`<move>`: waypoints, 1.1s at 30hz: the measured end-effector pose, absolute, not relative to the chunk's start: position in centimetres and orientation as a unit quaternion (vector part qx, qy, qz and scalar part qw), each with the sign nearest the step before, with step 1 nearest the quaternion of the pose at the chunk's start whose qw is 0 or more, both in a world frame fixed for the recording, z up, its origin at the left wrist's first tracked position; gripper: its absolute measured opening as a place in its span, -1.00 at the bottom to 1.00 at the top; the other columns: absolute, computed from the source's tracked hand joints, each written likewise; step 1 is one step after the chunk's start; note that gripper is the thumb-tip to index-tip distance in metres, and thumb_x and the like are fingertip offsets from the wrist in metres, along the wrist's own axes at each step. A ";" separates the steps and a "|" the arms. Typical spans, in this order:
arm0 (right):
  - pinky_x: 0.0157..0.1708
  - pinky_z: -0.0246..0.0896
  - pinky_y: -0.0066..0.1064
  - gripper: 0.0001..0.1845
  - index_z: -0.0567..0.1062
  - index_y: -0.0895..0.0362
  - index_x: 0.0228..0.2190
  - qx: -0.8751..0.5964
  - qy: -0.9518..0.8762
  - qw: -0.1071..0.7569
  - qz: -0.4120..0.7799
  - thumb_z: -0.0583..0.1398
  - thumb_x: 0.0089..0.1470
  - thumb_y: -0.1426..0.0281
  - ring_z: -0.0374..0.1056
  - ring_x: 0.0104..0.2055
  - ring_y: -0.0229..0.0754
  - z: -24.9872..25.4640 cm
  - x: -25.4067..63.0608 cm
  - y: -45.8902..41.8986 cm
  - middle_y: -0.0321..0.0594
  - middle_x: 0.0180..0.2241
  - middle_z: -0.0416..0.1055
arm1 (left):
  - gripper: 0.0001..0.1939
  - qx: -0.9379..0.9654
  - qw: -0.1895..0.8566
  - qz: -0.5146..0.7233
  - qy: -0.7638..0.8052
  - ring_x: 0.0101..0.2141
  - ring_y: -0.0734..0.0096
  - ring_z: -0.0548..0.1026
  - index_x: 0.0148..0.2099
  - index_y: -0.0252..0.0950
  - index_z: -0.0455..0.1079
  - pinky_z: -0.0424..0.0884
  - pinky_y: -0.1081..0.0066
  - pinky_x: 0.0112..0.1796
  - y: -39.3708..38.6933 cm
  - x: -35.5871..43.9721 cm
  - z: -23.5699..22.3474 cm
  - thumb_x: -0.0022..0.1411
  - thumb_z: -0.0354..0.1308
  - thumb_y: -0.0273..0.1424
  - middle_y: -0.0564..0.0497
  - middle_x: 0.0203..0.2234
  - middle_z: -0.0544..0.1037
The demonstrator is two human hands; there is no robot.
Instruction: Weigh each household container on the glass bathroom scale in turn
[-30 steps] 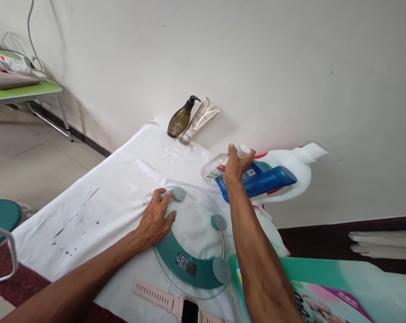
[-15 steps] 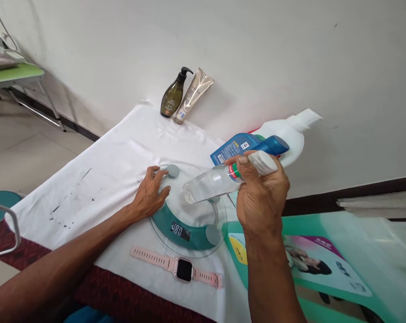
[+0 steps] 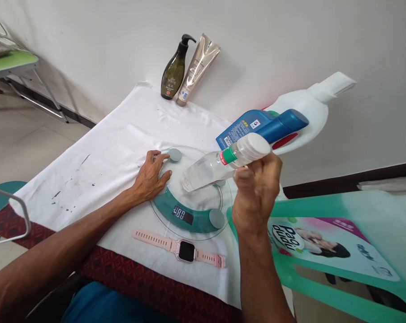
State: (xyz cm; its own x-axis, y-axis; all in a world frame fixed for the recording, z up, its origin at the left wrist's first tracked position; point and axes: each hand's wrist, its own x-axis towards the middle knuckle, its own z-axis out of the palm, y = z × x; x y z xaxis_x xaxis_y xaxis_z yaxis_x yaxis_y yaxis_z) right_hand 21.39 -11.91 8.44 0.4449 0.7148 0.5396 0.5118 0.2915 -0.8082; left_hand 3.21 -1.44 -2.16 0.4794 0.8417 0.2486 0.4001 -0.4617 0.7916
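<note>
My left hand [image 3: 153,175] rests at the left rim of a round glass scale [image 3: 169,211], its fingers apart and a fingertip at a round grey pad. The scale has a teal band with lit digits on its display. A clear bottle [image 3: 203,171] with a white cap and a green-and-red neck label has its base on the scale. Beside the bottle's neck, my right hand [image 3: 255,197] is loosened, thumb apart from the fingers. Part of those fingers is hidden behind the bottle. A pink smartwatch [image 3: 186,250] lies flat in front of the scale.
Against the wall stand a dark pump bottle [image 3: 173,74] and a gold tube [image 3: 198,72]. Behind my right hand are a blue bottle [image 3: 256,128] and a large white bottle [image 3: 312,112]. A big green jug [image 3: 324,208] fills the right. White cloth [image 3: 118,134] covers the table.
My right hand has loosened its grip on the clear bottle, its thumb coming off the neck. The view has shifted, while my left hand stays at the scale's rim.
</note>
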 end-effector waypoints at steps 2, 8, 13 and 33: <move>0.26 0.27 0.15 -0.37 0.40 0.00 0.20 -0.620 -0.493 0.607 0.052 0.19 0.26 -0.08 0.37 0.27 0.04 6.2 21.8 -13.7 -0.10 0.16 0.45 | -0.53 0.791 0.340 0.319 0.395 -0.03 0.17 0.55 0.29 -0.22 0.29 0.56 -0.18 0.04 -1.5 3.2 -2.1 0.36 0.14 -0.34 -0.20 0.21 0.24; 0.28 0.21 0.27 -0.41 0.37 0.07 0.24 -0.700 -0.479 0.530 0.017 0.11 0.35 0.01 0.33 0.33 0.13 0.4 23.1 -17.8 0.05 0.25 0.40 | -0.53 0.794 0.340 0.309 0.399 -0.05 0.20 0.54 0.30 -0.20 0.28 0.59 -0.13 0.03 -1.6 3.2 -1.9 0.39 0.14 -0.33 -0.18 0.22 0.24; 0.12 0.40 0.19 -0.47 0.43 0.08 0.20 -0.683 -0.501 0.525 -0.082 0.12 0.36 0.05 0.42 0.22 0.16 0.4 23.5 -18.3 0.05 0.16 0.46 | -0.53 0.800 0.335 0.308 0.392 -0.06 0.24 0.53 0.30 -0.19 0.29 0.58 -0.10 0.04 -1.4 3.1 -1.9 0.39 0.15 -0.30 -0.17 0.21 0.25; 0.12 0.44 0.08 -0.57 0.47 0.09 0.15 -0.695 -0.495 0.518 -0.052 0.12 0.38 0.15 0.48 0.14 0.05 -0.1 23.0 -18.4 -0.01 0.11 0.53 | -0.51 0.799 0.338 0.299 0.397 -0.06 0.22 0.54 0.31 -0.21 0.30 0.57 -0.11 0.04 -1.4 3.2 -1.7 0.39 0.16 -0.30 -0.17 0.21 0.25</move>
